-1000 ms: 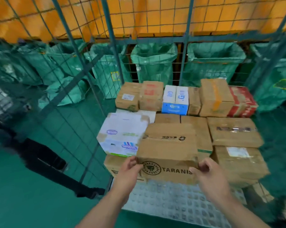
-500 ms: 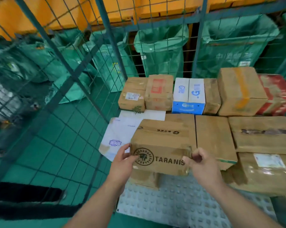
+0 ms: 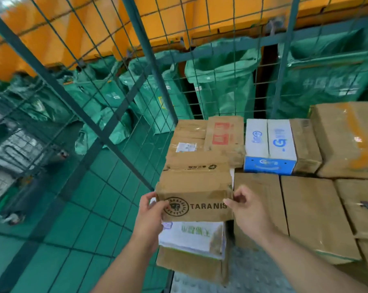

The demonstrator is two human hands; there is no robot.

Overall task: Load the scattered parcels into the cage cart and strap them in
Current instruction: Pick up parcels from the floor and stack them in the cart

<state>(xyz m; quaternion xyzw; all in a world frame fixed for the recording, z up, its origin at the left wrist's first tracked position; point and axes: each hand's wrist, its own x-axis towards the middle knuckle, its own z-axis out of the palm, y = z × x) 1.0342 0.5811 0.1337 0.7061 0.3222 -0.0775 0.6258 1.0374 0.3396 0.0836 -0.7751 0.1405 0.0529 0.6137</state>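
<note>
The brown TARANIS carton point(image 3: 195, 187), gripped at its near corners by the left hand point(image 3: 149, 216) and right hand point(image 3: 248, 212), lies level over a white parcel point(image 3: 191, 237) stacked on a plain brown carton point(image 3: 189, 265). The stack stands at the cage cart's point(image 3: 150, 60) 9 o'clock side. Flat cartons point(image 3: 314, 216) fill 3 o'clock, and a blue-and-white box point(image 3: 269, 144) stands at 1 o'clock.

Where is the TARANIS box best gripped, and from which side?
By its two short ends, one hand from each side, as the left hand and right hand grip it: the TARANIS box is broad and level atop the white parcel, both ends exposed.
</note>
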